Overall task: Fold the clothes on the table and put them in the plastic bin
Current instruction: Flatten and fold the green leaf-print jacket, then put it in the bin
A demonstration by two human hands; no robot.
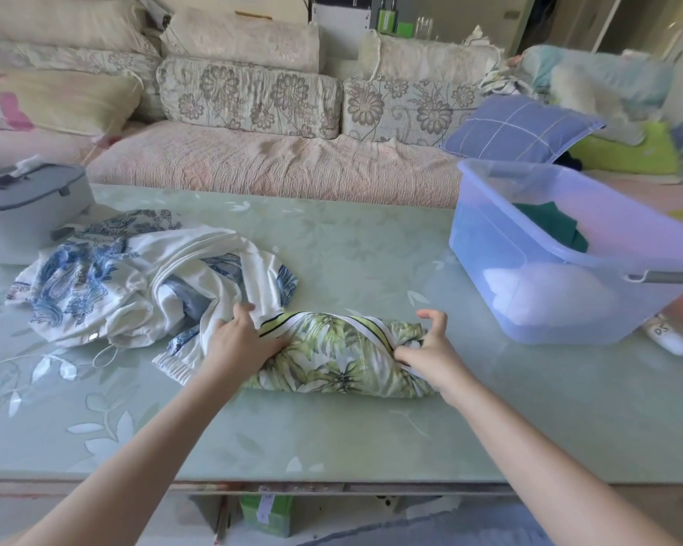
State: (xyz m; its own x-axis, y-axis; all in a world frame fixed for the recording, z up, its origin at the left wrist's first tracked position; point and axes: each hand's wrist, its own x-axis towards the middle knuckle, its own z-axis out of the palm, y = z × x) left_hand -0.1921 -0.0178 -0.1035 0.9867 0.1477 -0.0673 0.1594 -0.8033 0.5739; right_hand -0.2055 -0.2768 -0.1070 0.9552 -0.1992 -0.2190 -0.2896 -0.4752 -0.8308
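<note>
- The left hand is lying palm down on one end of the leaf-print garment. Its fingers are stretched out and pressing, not clenched round anything.
- The right hand is grasping the other end of the same garment, with the thumb digging in at the striped trim and the fingers arching over the cloth.
- Between the two hands the leaf-print garment is sitting on the table as a short, thick bundle, already gathered small. I judge this fold to be nearly finished.
- Just outside the left hand's hold, and touching its fingertips, the blue-and-white garment is sprawling in a loose heap, not yet folded.
- Out beyond the right hand's hold, and a little farther from the person, the plastic bin is standing on the table, near the bundle but not touching it.
- Inside the bin a dark green garment is resting, and a white item is showing through the wall, so part of the job is looking done.
- What is remaining, as I judge it, is carrying this bundle across to the bin, then folding the heap and putting it in too.
- Far past the heap a grey case is sitting at the table's edge.
</note>
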